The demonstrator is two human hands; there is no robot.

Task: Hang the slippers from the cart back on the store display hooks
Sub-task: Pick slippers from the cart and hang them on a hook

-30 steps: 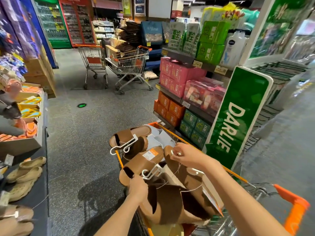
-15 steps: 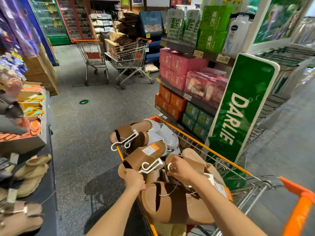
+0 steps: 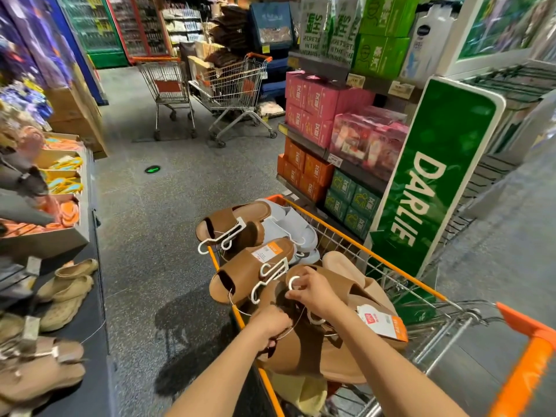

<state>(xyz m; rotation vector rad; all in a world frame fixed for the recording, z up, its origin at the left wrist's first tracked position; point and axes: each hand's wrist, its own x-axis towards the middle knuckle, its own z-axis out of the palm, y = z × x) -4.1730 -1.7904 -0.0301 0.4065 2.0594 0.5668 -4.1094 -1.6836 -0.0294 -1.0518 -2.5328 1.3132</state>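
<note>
Slippers: brown slide pair [image 3: 304,341] lay on top of the pile at the near end of the cart [image 3: 400,284]; thin cord looped over it, orange-and-white tag [image 3: 382,322] at its right.
Hanger: white hook [image 3: 293,282] stood at the pair's far end.
Right hand: [image 3: 316,293] fingers pinched shut around the hook.
Left hand: [image 3: 270,325] closed on the pair's left edge, by the cart's left rim.
Other pairs: two brown pairs [image 3: 252,272] with white hangers lay along the left rim, toes overhanging it; white pair [image 3: 288,227] at the far end; beige pair [image 3: 343,263] toward the right rim.
Open room: bare floor [image 3: 168,224] lay between the cart's left rim and the display shelf [image 3: 90,296]; green sign [image 3: 427,176] stood just beside the right rim.
Hidden: display hooks could not be made out; left shelf blurred and cut by the frame edge; pile's lower layers covered.
</note>
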